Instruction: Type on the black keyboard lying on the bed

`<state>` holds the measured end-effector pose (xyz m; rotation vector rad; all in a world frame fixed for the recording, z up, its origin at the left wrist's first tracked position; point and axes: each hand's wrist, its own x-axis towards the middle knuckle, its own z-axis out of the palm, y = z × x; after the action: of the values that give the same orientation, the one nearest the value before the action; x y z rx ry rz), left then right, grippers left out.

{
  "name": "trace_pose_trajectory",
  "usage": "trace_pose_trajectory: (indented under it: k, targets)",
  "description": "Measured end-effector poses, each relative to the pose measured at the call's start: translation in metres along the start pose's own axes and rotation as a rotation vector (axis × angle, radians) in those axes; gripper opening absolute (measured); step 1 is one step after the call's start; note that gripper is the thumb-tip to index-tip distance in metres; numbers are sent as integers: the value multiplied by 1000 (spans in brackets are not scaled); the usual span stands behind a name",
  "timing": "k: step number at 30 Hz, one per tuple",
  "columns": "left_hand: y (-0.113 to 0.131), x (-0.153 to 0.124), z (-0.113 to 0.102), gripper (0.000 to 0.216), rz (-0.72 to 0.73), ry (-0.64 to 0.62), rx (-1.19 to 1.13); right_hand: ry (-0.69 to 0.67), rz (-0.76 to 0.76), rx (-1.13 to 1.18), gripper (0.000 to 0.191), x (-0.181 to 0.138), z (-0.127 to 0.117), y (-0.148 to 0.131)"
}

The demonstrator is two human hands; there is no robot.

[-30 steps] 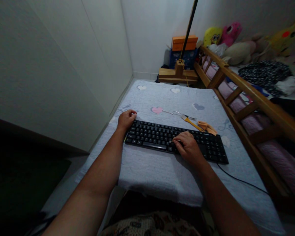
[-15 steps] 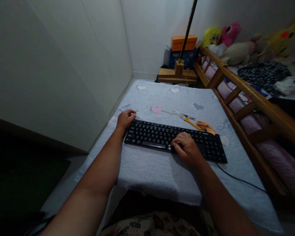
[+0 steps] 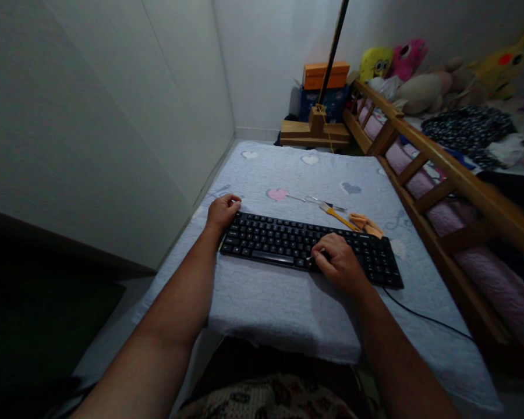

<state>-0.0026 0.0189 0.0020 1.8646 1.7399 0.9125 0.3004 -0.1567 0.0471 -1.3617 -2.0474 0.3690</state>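
A black keyboard (image 3: 271, 237) lies at a slight slant on the cloth-covered table (image 3: 266, 302). At its upper left corner, my left hand (image 3: 222, 212) is closed on the edge, with the thumb along the top. My right hand (image 3: 338, 262) rests over the keys right of the space bar, fingers pinched on a thin cotton swab (image 3: 310, 258). The swab's white tip points left, down at the bottom-row keys. Most of its stick is hidden by the fingers.
Behind the keyboard lie a yellow-handled brush (image 3: 339, 217), a thin white stick (image 3: 295, 198), a wire tool (image 3: 313, 199) and a folded orange cloth (image 3: 367, 224). A cable (image 3: 428, 318) runs off right. A wooden bed rail (image 3: 445, 160) borders the right side; a pale panel (image 3: 157, 116) stands left.
My right hand has shifted slightly right along the bottom row of keys with the swab. My left hand and the keyboard stay in place.
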Motion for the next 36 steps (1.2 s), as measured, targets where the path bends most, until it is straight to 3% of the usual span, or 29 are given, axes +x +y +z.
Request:
trace_pose_trajectory:
  k: [11,22,36]
  targets:
    - [-1,1,1,33,-6,-2,-35,41,51,-41,13,0,2,2]
    - [-3,-1,3,34,2,-19,-277,39,28,-44,14,-1,3,5]
    - [-7,1,4,33,17,-8,-211,15,-12,4,14,-1,4,2]
